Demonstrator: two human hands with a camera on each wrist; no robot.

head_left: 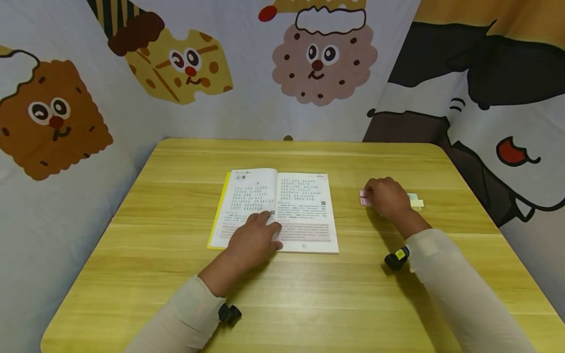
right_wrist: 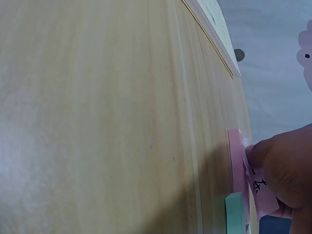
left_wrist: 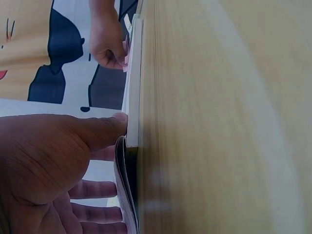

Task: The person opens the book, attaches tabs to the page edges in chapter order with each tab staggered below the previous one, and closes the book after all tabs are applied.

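An open book (head_left: 304, 196) with printed pages and a yellow cover edge lies in the middle of the table. My left hand (head_left: 253, 238) rests across its lower pages with fingers extended; in the left wrist view the thumb (left_wrist: 105, 131) lies at the page edge. To the right of the book, my right hand (head_left: 388, 198) is over a row of sticky-note pads. Its thumb and fingers pinch a pink sticky note (right_wrist: 263, 195) with black handwriting, lifted partly off the pink pad (right_wrist: 237, 161). A green pad (right_wrist: 235, 212) sits against the pink one.
A pale yellow pad (head_left: 417, 203) shows to the right of my right hand. The wooden table (head_left: 282, 299) has rounded back corners. Behind it hangs a curtain (head_left: 251, 113) printed with cartoon snacks. Each wrist carries a small black camera (head_left: 229, 314).
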